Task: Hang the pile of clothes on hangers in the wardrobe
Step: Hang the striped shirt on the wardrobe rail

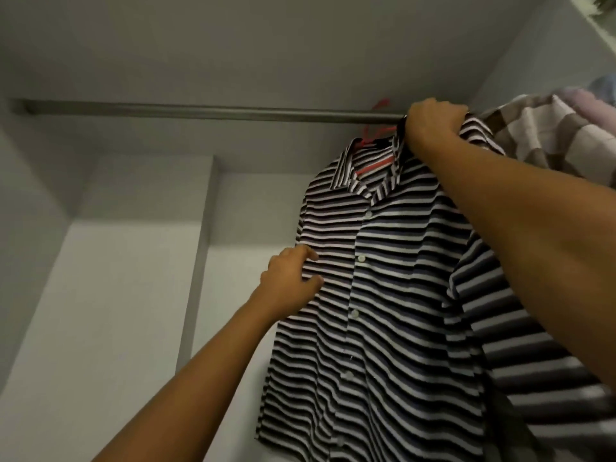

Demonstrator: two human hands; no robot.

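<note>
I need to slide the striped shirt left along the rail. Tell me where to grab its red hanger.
Grip the red hanger at its bare neck, just under the hook over the rail, coming from the left front: the striped shirt covers its arms, and the right hand and a checked garment crowd the right.

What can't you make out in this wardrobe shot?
Head view only:
- Hanger: mostly hidden inside the shirt collar; only red bits show.
- Right hand: fingertips tucked behind the shirt's shoulder.
- Left hand: pinching or merely touching the shirt, unclear.
- Shirt hem: cut off by bottom edge.
- Checked garment: cut off by right edge.
</note>
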